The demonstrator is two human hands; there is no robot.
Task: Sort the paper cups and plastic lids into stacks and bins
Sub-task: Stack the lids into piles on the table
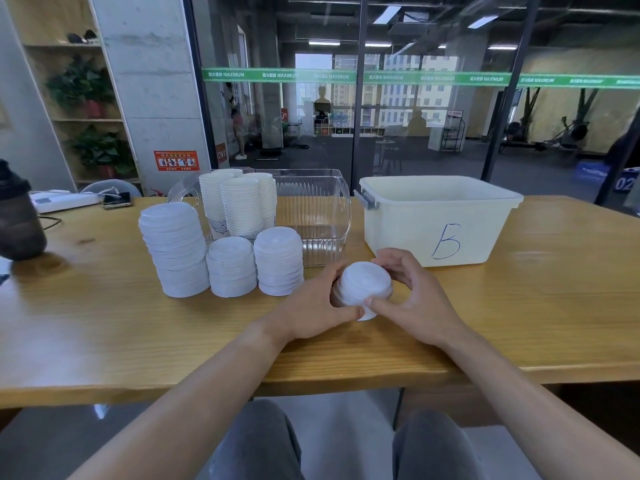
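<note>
A white paper cup with a plastic lid [363,284] stands on the wooden table [519,306] at the middle front. My left hand [311,308] grips it from the left, and my right hand [412,299] curls round it from the right, thumbs meeting at its near side. Three stacks of white lids stand to the left: a tall one [175,249], a short one [231,266] and a middle one [278,259]. Stacked paper cups [239,202] fill the left part of a clear plastic bin [322,209]. A cream bin marked B [436,220] sits at the right.
A dark bottle [19,216] stands at the table's left edge. A white power strip [64,199] and a phone [117,199] lie at the back left. A glass wall runs behind the table. My knees show below the table's front edge.
</note>
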